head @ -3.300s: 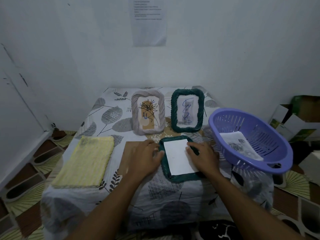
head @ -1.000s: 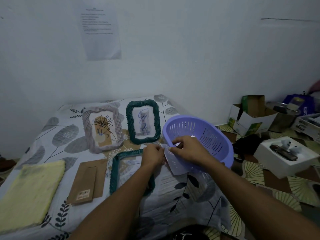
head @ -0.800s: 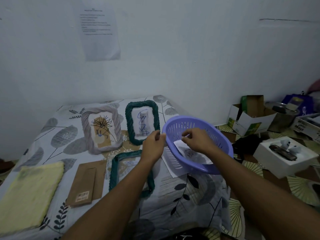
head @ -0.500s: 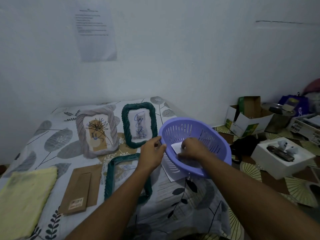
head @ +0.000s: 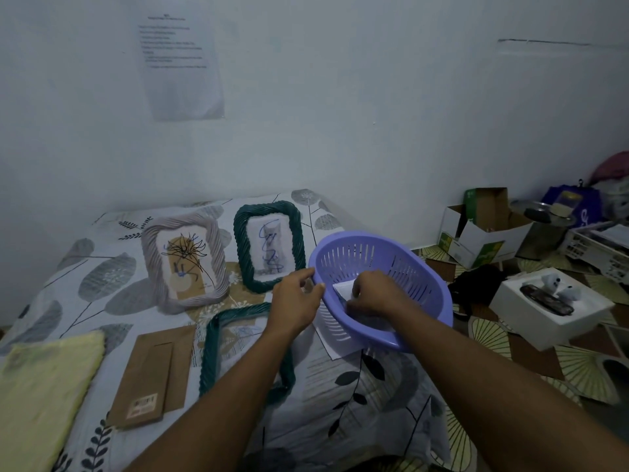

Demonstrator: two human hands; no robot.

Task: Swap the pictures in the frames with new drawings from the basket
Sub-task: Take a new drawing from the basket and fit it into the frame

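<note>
Leaf-print cloth covers the table; the left hand steadies the purple basket rim, right hand pressing a drawing inside; best pinch one sheet, lift slowly toward the flat green frame

My two forearms come up from the lower edge of the frame, bare to where the picture cuts them off (no sleeve, watch or band shows). My bare left hand and bare right hand carry no rings or gloves.
</note>
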